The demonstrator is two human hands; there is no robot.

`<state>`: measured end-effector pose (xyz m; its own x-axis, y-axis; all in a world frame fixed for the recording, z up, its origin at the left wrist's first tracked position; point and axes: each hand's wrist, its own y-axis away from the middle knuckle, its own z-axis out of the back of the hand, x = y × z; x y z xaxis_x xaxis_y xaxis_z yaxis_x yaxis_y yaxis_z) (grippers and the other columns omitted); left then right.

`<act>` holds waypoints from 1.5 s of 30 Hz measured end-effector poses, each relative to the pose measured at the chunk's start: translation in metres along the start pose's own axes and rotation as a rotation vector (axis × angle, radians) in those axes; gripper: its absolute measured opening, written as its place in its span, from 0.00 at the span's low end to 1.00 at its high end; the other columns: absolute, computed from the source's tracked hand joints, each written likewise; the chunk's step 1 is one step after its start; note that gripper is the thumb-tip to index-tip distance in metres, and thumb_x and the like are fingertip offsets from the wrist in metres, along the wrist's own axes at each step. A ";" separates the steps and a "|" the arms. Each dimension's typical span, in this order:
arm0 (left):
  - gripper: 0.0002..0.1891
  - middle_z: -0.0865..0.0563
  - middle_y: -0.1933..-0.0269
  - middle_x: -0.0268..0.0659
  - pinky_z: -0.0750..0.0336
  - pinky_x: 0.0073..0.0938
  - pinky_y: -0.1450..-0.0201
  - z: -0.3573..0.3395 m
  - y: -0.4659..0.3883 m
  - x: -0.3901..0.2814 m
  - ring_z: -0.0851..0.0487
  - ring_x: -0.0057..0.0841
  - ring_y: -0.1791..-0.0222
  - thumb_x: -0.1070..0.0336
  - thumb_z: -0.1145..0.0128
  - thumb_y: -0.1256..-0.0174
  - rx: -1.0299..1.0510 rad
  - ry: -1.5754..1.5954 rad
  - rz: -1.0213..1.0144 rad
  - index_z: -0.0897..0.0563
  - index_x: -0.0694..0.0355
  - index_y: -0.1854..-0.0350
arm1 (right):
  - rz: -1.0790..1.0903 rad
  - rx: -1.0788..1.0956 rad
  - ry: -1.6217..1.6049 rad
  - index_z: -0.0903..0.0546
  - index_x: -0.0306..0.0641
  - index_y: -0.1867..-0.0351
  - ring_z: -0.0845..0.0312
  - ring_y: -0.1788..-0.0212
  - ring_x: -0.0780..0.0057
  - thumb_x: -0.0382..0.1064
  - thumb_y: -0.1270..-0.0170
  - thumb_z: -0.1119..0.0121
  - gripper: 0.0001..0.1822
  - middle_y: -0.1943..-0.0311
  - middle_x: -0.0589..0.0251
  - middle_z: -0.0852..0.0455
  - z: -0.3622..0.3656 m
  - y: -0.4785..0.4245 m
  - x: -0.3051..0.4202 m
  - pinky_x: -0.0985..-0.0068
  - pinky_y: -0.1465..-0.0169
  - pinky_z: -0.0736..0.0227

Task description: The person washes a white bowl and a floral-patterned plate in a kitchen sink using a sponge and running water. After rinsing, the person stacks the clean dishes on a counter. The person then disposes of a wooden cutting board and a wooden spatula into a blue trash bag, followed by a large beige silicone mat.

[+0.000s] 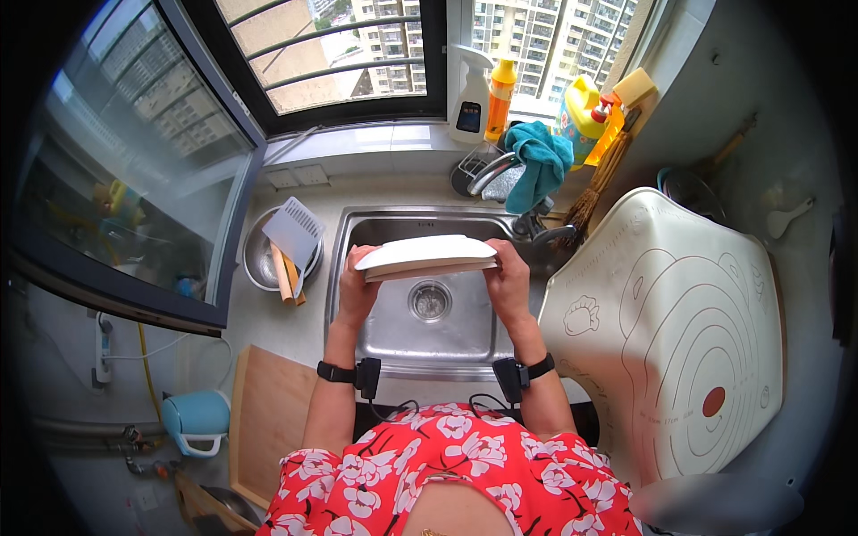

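Note:
Over the stainless steel sink [402, 335], a stack of what look like white plates [429, 252] is held up, tilted and seen nearly edge-on. My left hand [358, 285] grips its left end, and my right hand [511, 278] grips the right end. How many pieces are stacked is hard to tell. Below the stack shows the round drain strainer [430, 301]. Behind the sink stands the chrome faucet [493, 172], with a teal cloth [540, 161] draped over it.
Left of the sink, a metal colander [258, 258] holds a white slotted plastic piece [295, 228] and wooden-handled utensils. A wooden board [275, 422] and blue kettle [196, 419] are nearer. A printed dough mat [670, 321] drapes at right. Bottles [501, 100] line the sill beside an open window [134, 154].

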<state>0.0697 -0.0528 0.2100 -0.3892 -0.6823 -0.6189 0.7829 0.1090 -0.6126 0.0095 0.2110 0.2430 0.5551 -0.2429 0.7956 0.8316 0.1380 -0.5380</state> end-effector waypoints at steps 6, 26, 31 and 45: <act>0.24 0.17 0.52 0.39 0.37 0.51 0.32 -0.002 -0.001 -0.003 0.18 0.41 0.51 0.79 0.36 0.50 -0.003 -0.035 -0.039 0.25 0.59 0.48 | 0.006 0.003 0.008 0.22 0.35 0.56 0.18 0.62 0.62 0.19 0.44 0.42 0.15 0.62 0.55 0.17 0.005 -0.001 -0.002 0.74 0.58 0.25; 0.22 0.17 0.52 0.38 0.40 0.52 0.30 -0.012 0.013 -0.014 0.19 0.39 0.50 0.80 0.39 0.47 0.005 -0.069 -0.002 0.24 0.59 0.48 | -0.012 -0.001 0.012 0.22 0.35 0.56 0.17 0.62 0.60 0.18 0.46 0.43 0.16 0.62 0.55 0.17 0.012 0.009 -0.016 0.74 0.58 0.25; 0.23 0.17 0.52 0.38 0.41 0.53 0.30 -0.014 0.022 -0.018 0.19 0.40 0.50 0.81 0.38 0.48 0.009 -0.067 0.040 0.24 0.60 0.48 | -0.046 0.004 0.009 0.22 0.35 0.55 0.17 0.61 0.58 0.18 0.47 0.43 0.17 0.61 0.54 0.17 0.011 0.018 -0.023 0.73 0.58 0.25; 0.21 0.15 0.54 0.39 0.37 0.50 0.31 -0.027 0.012 0.005 0.18 0.39 0.51 0.82 0.40 0.47 0.038 0.114 -0.050 0.23 0.61 0.50 | -0.058 -0.081 0.182 0.22 0.35 0.55 0.18 0.62 0.61 0.20 0.43 0.44 0.15 0.62 0.55 0.17 0.017 0.033 0.016 0.75 0.59 0.25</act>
<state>0.0640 -0.0355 0.1869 -0.4794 -0.5990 -0.6414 0.7782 0.0478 -0.6262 0.0459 0.2282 0.2432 0.4874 -0.4187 0.7663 0.8535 0.0429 -0.5194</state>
